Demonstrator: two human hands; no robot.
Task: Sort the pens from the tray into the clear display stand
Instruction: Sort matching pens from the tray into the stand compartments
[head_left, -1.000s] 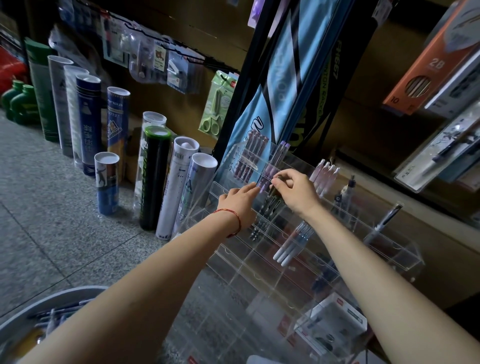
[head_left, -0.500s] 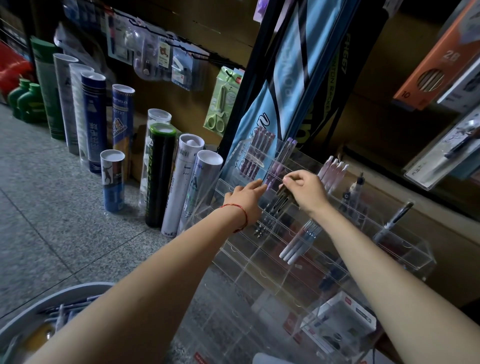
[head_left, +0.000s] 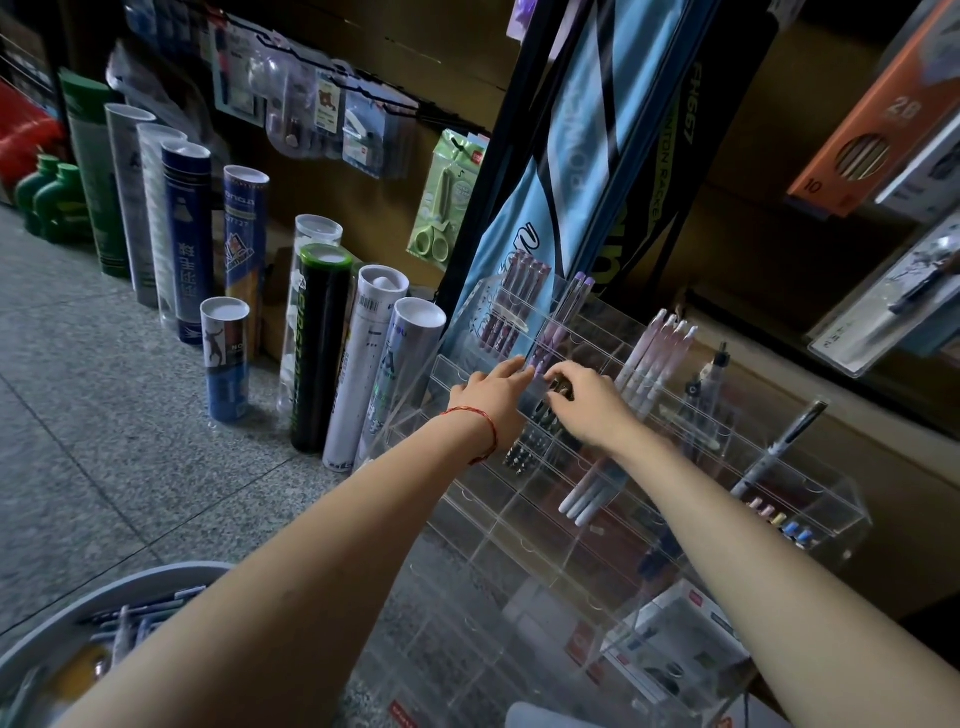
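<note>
Nearest the camera, at the lower left, sat a round grey tray (head_left: 111, 586) with a loose heap of pens (head_left: 136, 617) lying in it, mostly dark blue and grey. Both bare forearms reached up and away from there over the clear display stand (head_left: 810, 499), a stepped acrylic rack of small compartments set on the speckled floor. The left hand (head_left: 491, 392), a red string bracelet (head_left: 480, 422) at its wrist, lay on the rim of a compartment in an upper row, its fingers straight and close together and clasping nothing. Just beside it the right hand (head_left: 589, 402) had its fingers bent down and pinched together on the upper ends of the dark pens (head_left: 535, 434), which stood tilted in the compartment under both hands; how many it gripped could not be told. Lower down in the stand lay a few white-tipped pens (head_left: 589, 499), to the right a single grey pen (head_left: 782, 444) leaned alone, and in the rows beyond the hands stood pink-and-white pens (head_left: 655, 353), purple pens (head_left: 560, 330) and maroon pens (head_left: 511, 304). Left of the stand a row of shuttlecock tubes (head_left: 317, 343) stood upright against the wall. Farther back hung a packet of green scissors (head_left: 441, 205), a blue racket bag (head_left: 574, 140) and, at the far right, an orange pencil box (head_left: 878, 114).
</note>
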